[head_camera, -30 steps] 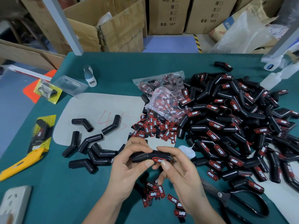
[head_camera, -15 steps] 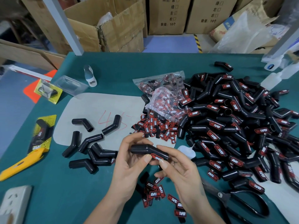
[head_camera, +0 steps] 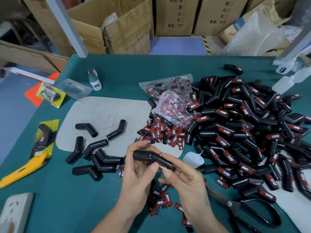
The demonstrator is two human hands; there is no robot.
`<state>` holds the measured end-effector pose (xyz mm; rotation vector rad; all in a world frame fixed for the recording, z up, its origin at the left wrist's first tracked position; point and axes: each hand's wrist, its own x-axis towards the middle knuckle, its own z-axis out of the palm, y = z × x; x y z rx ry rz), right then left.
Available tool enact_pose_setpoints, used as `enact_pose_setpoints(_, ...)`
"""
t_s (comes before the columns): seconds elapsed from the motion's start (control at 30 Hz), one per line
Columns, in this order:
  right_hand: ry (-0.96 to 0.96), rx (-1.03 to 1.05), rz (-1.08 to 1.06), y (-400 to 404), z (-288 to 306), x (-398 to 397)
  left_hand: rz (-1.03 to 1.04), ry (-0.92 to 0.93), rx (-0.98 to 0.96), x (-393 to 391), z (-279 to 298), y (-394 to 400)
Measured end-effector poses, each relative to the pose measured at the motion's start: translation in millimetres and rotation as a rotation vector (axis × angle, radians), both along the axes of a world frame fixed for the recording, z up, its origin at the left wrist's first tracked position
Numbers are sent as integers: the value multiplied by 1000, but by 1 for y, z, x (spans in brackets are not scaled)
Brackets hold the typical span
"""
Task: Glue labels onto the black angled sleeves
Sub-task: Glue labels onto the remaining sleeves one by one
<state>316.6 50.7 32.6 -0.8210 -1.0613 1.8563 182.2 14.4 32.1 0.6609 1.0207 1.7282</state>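
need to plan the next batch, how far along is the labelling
Mostly done: the big pile of labelled sleeves lies on the right. In hand: the left hand and right hand hold one sleeve, its label on. Left: about seven bare sleeves on the left.

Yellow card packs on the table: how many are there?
2. The far pack lies at the left edge beside a clear tray; the near pack lies just beyond the yellow knife. None seems hidden.

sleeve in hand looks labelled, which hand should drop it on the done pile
Right, probably. The right hand sits beside the labelled pile; the left hand grips the sleeve on the far side.
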Motion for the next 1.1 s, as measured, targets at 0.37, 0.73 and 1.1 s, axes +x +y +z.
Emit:
enact_pose_setpoints(0.37,-17,-7,-9,-3,3,-2,5,-46,-20,2,5,-1)
enact_pose_setpoints(0.73,-26,-13,-5,-3,4,-2,17,-82,-22,2,6,0)
enact_pose_setpoints(1.1,-23,19,8,-1,8,-1,15,-115,-3,2,7,0)
